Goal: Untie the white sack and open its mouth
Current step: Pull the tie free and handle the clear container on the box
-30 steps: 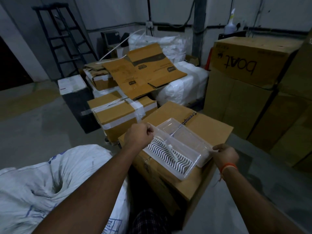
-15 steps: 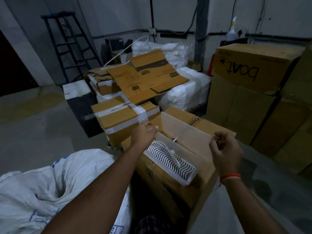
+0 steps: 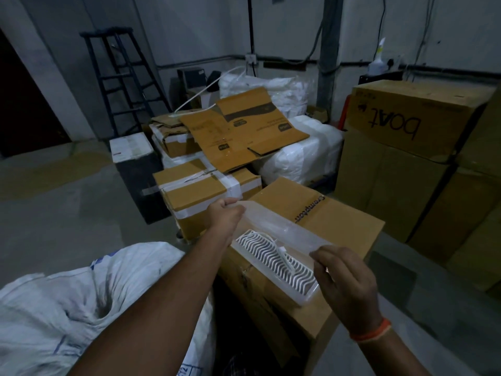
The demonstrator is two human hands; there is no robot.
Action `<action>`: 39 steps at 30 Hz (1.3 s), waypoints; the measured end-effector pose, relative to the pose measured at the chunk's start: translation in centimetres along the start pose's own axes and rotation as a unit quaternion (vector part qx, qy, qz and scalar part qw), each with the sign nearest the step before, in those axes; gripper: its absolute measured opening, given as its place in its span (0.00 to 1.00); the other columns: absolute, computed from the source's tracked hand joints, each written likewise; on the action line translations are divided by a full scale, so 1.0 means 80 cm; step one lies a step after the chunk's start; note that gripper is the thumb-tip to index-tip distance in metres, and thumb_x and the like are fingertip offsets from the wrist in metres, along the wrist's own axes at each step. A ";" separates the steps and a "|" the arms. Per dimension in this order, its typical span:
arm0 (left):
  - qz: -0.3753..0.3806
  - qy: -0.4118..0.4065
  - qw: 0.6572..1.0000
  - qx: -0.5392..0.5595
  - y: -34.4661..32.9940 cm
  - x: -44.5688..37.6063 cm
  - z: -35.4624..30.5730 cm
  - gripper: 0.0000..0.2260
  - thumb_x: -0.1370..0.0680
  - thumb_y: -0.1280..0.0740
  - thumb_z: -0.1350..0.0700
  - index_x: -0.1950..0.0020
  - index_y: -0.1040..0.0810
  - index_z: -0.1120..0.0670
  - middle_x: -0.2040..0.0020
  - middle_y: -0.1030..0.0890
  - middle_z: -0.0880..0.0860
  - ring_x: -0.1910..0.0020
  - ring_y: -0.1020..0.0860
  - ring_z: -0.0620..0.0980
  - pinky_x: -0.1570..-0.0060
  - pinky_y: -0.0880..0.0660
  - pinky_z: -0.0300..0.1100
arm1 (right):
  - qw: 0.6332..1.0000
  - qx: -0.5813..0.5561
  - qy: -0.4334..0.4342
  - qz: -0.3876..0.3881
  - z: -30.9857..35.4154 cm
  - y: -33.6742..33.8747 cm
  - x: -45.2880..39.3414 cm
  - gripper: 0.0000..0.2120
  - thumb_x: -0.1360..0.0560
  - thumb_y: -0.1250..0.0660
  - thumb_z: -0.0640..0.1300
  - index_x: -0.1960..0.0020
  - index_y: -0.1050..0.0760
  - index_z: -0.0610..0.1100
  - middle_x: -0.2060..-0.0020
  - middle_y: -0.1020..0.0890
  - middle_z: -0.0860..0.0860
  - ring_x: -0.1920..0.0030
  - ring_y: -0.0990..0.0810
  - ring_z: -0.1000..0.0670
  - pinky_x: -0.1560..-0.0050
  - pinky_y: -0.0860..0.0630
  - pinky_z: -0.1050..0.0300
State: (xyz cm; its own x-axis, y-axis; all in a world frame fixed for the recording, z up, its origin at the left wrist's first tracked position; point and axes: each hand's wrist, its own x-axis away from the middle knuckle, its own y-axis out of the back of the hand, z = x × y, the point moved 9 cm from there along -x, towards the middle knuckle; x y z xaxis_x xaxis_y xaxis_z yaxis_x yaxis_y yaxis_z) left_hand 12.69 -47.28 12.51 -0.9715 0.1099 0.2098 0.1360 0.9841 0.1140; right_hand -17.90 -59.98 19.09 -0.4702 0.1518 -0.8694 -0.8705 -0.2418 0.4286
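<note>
**Both hands pinch a clear lid over a tray**

Left hand (image 3: pixel 226 217) is closed on the far end of a clear plastic lid (image 3: pixel 279 230), and the right hand (image 3: pixel 345 283) pinches its near end with fingers curled tight. Below it, a clear tray (image 3: pixel 276 264) holding a white ribbed insert rests on a cardboard box (image 3: pixel 339 223) printed "Crompton". A bigger carton (image 3: pixel 401 120) at right reads "boAt", upside down. White sack (image 3: pixel 67 302) lies at lower left beside the left forearm, untouched; its mouth cannot be made out.
</note>
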 end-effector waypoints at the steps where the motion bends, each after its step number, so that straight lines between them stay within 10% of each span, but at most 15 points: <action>1: -0.009 0.004 1.000 0.002 0.005 -0.001 0.004 0.10 0.26 0.24 0.61 0.53 0.19 0.47 0.46 0.14 0.57 0.49 0.15 0.56 0.46 0.15 0.52 | 1.000 0.000 -0.023 0.005 0.001 -0.001 0.004 0.06 0.25 0.29 0.34 0.48 0.17 0.38 0.53 0.15 0.43 0.53 0.18 0.48 0.52 0.21 0.54; 4: -0.021 0.017 1.000 0.008 0.016 -0.003 0.013 0.12 0.28 0.22 0.62 0.53 0.19 0.46 0.45 0.14 0.57 0.48 0.15 0.58 0.44 0.15 0.54 | 0.973 -0.024 -0.229 0.007 -0.020 -0.001 0.023 0.10 0.26 0.26 0.34 0.47 0.16 0.45 0.50 0.20 0.50 0.53 0.21 0.55 0.52 0.22 0.63; 10: -0.009 -0.015 1.000 -0.008 0.028 0.004 0.013 0.18 0.30 0.19 0.61 0.49 0.20 0.43 0.39 0.17 0.57 0.45 0.16 0.59 0.44 0.16 0.58 | 0.770 -0.254 -0.585 -0.011 -0.035 -0.025 0.098 0.07 0.26 0.26 0.39 0.50 0.14 0.49 0.51 0.15 0.54 0.50 0.18 0.58 0.45 0.20 0.53; 18: 0.000 -0.082 0.993 -0.086 0.041 0.026 0.012 0.25 0.27 0.20 0.57 0.32 0.23 0.50 0.33 0.21 0.52 0.37 0.23 0.54 0.37 0.22 0.50 | 0.765 -0.193 -0.614 -0.035 -0.035 -0.028 0.106 0.08 0.29 0.22 0.43 0.50 0.15 0.50 0.62 0.17 0.61 0.57 0.18 0.62 0.48 0.19 0.56; 28: 0.021 -0.165 0.919 -0.358 0.035 0.032 0.022 0.32 0.23 0.26 0.43 0.23 0.30 0.53 0.29 0.22 0.57 0.31 0.22 0.60 0.35 0.24 0.52 | 0.781 -0.084 -0.619 0.018 -0.041 -0.046 0.128 0.10 0.26 0.25 0.47 0.45 0.15 0.51 0.45 0.16 0.50 0.56 0.21 0.58 0.53 0.28 0.68; 39: 0.061 -0.166 0.921 -0.346 0.025 0.023 0.044 0.29 0.22 0.26 0.44 0.24 0.27 0.53 0.31 0.19 0.55 0.32 0.21 0.59 0.36 0.23 0.51 | 0.789 -0.059 -0.611 0.026 -0.051 -0.057 0.140 0.10 0.28 0.25 0.49 0.46 0.15 0.54 0.48 0.16 0.50 0.56 0.19 0.57 0.51 0.23 0.62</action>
State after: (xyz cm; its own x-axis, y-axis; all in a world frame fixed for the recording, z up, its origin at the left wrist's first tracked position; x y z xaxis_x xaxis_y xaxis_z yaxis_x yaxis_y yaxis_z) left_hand 10.51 -44.66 9.70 -0.9306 0.3644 -0.0338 0.2282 0.6502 0.7247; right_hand -18.60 -61.10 6.42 -0.3564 0.9320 0.0654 -0.8603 -0.3547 0.3663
